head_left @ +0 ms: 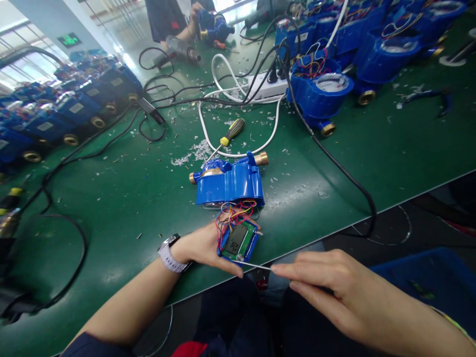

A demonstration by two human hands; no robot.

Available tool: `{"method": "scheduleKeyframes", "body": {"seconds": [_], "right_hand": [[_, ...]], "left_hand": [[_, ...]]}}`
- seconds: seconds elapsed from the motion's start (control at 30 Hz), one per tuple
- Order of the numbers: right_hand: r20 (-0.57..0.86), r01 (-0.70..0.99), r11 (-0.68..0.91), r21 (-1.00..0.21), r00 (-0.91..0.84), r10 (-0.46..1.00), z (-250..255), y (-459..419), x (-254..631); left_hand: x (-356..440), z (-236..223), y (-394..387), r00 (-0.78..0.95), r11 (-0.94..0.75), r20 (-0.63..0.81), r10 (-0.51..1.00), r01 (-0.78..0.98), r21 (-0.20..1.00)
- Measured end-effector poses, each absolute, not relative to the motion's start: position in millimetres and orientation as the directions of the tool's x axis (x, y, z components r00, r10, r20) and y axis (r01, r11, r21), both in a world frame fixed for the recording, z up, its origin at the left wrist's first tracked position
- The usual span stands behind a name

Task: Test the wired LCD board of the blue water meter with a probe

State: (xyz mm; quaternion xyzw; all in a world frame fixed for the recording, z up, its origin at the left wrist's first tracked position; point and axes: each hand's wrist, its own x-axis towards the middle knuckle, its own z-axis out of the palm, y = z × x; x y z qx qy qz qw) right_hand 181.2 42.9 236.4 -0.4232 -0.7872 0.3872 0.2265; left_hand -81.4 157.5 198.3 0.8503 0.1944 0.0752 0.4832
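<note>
My left hand (203, 247) holds a small green circuit board (238, 241) with a grey display, thumb under its near edge. Coloured wires (233, 214) run from the board into a blue water meter body (229, 182) with brass ends lying on the green table (122, 198). My right hand (327, 285) is closed in a pinch on a thin metal wire or rod (256, 265) whose tip touches the board's near corner. A watch sits on my left wrist.
A yellow-and-black screwdriver (228, 137) lies beyond the meter among white shavings. Black and white cables cross the table to a power strip (266, 87). Several blue meters stand at right (322, 94) and left (55, 124). Another person (174, 22) works at the far end.
</note>
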Motion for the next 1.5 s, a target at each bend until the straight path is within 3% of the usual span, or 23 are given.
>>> {"method": "scheduleKeyframes", "body": {"seconds": [0.13,0.43,0.57,0.73,0.97,1.07,1.23,1.4,1.5], "right_hand": [[-0.073,0.485,0.222,-0.846,-0.518,0.852,246.0,49.5,182.3],[-0.007,0.485,0.278,-0.829,-0.507,0.862,250.8,53.8,180.2],[0.077,0.542,0.403,-0.738,-0.525,0.848,244.4,48.5,176.4],[0.11,0.642,0.547,-0.537,-0.59,0.8,236.0,36.3,174.2],[0.19,0.645,0.669,-0.369,-0.653,0.733,229.7,33.9,169.2],[0.215,0.642,0.651,-0.405,-0.625,0.751,230.6,32.1,168.7],[0.156,0.596,0.464,-0.656,-0.494,0.855,227.1,26.0,163.4],[0.23,0.61,0.542,-0.578,-0.516,0.825,211.1,24.1,163.7],[0.208,0.553,0.505,-0.663,-0.512,0.834,211.6,27.9,169.1]], "left_hand": [[-79.9,195.3,159.8,0.941,-0.567,0.004,0.339,0.201,0.799],[-80.2,183.4,158.5,0.923,-0.673,0.116,0.367,0.177,0.718],[-80.2,182.0,158.9,0.912,-0.658,0.121,0.392,0.186,0.73],[-79.8,182.3,158.6,0.905,-0.624,0.099,0.413,0.202,0.755],[-76.4,183.2,157.8,0.904,-0.621,0.099,0.415,0.203,0.757],[-75.7,183.8,157.9,0.912,-0.626,0.068,0.404,0.222,0.748],[-76.1,183.0,156.6,0.916,-0.65,0.07,0.396,0.225,0.726],[-76.8,184.3,154.9,0.903,-0.654,0.099,0.419,0.225,0.722],[-77.5,184.3,154.2,0.892,-0.651,0.108,0.44,0.233,0.723]]}}
